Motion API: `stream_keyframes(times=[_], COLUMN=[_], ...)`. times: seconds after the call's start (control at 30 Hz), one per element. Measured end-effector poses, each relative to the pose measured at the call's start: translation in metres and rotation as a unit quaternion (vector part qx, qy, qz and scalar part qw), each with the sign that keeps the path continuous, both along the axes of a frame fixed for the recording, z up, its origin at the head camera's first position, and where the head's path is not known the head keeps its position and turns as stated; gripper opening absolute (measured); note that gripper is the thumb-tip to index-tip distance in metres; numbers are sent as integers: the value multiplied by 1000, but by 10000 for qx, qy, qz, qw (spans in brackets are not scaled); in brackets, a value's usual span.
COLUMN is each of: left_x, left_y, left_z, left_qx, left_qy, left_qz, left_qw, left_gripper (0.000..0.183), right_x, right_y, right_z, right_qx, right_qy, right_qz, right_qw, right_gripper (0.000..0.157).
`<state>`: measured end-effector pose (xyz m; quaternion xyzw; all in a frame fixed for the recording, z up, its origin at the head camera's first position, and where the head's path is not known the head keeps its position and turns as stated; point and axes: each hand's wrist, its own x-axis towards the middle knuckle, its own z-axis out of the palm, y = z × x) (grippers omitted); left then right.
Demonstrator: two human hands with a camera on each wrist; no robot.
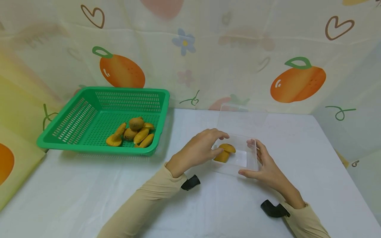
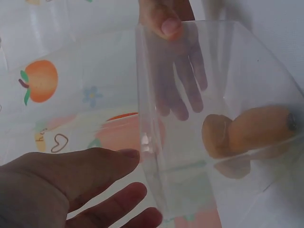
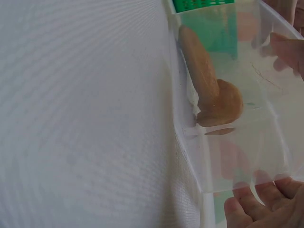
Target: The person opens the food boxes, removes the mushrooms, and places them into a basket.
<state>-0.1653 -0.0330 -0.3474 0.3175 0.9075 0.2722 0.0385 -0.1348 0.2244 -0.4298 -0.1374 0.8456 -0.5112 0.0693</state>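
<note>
A clear plastic box sits on the white table, its clear lid standing back behind it. Inside, toward the left, lies a yellow-brown mushroom, which also shows through the wall in the right wrist view as a mushroom with a long stem. My right hand grips the box's right side, thumb at the front and fingers along the wall. At the left rim, my left hand has its fingers loosely extended; in the left wrist view the left hand pinches nothing.
A green basket stands on the left, with several mushrooms and roundish brown pieces in its right part. Behind the white table hangs a printed cloth. Black wrist mounts are on both sleeves.
</note>
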Motion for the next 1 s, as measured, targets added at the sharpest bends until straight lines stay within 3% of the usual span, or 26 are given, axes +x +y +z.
stream_keyframes(times=[0.3,0.53,0.77,1.0], left_x=[-2,-6,-11,-22], left_y=[15,23,30,37], left_z=[-3,-3,-4,-7], left_qx=[-281,-511,-642,-1102], left_qy=[-28,260,-199,-360], left_qz=[-113,-212,-485,-655], left_qw=[9995,9981,9966,9911], left_gripper=[37,37,42,43], right_x=[0,-1,1,0], right_y=[2,2,2,2], right_z=[-2,-2,-2,-4], right_qx=[27,71,42,-6], right_qy=[78,37,55,66], right_qz=[35,40,65,86], right_qw=[10000,10000,10000,9999], right_gripper=[112,112,112,113])
